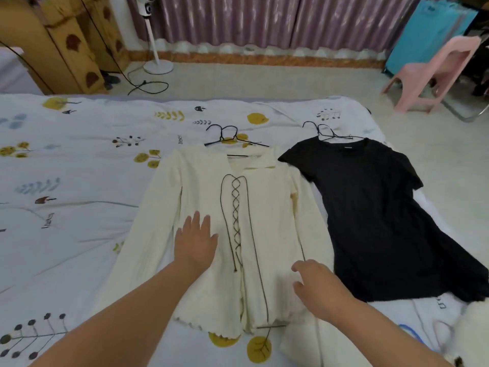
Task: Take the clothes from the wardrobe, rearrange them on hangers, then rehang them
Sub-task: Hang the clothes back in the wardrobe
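Observation:
A cream long-sleeved top (267,207) with dark front lacing lies flat on the bed, and a black wire hanger (232,140) pokes out of its neck. To its right lies a black short-sleeved dress (375,207) on a second black hanger (326,133). My left hand (195,242) rests flat on the cream top left of the lacing, fingers straight. Over the top's lower right part is my right hand (320,287), its fingers loosely bent and holding nothing.
The bed (66,181) has a white sheet printed with leaves. Beyond it stand a white fan stand (156,49) with a black cable on the floor, cardboard boxes (71,43) at the left, purple curtains and a pink plastic chair (436,75) at the right.

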Tool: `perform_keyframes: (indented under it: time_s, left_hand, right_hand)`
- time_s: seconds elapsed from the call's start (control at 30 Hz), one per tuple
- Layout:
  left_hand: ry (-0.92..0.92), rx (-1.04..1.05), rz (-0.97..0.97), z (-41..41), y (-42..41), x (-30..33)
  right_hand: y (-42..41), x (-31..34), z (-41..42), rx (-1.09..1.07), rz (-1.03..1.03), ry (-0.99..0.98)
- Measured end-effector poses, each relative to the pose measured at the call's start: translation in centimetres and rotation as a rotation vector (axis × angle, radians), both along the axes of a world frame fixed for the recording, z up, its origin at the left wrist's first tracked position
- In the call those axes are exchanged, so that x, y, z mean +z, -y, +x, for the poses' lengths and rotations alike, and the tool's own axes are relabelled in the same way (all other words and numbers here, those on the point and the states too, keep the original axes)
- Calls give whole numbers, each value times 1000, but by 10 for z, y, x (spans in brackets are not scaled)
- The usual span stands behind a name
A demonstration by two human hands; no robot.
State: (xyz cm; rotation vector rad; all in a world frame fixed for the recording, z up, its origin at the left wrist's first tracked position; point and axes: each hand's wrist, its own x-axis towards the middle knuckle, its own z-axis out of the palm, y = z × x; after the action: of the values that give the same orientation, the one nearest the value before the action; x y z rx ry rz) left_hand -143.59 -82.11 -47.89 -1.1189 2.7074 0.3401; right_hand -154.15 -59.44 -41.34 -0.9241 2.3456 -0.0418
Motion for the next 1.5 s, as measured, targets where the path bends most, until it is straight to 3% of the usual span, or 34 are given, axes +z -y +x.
perform_keyframes:
  time_s: [0.2,0.33,0.67,0.77,0.93,1.33,1.5]
  left_hand:
    - [-36,17,-126,-41,54,-75]
    - [-180,42,-181,-41,53,-104]
    - [-241,48,-77,-43,61,-94]
    - [-280,43,-90,-42,65,-97]
    - [-298,59,-126,-40,68,-101]
    - [-340,63,-132,-40,63,-102]
    - [-383,72,-139,-40,68,-106]
  right_hand:
    - [66,-27,-84,10,-222,-217]
    - [135,-51,-136,53,-329,-358]
    - [312,-99,-248,9,-209,-407]
    - [326,-114,-260,-101,-129,-365]
    - [329,-117,-247,-66,-97,-468]
    - [319,-101,-240,-106,97,-281]
    - [319,-100,-207,-98,-131,-576]
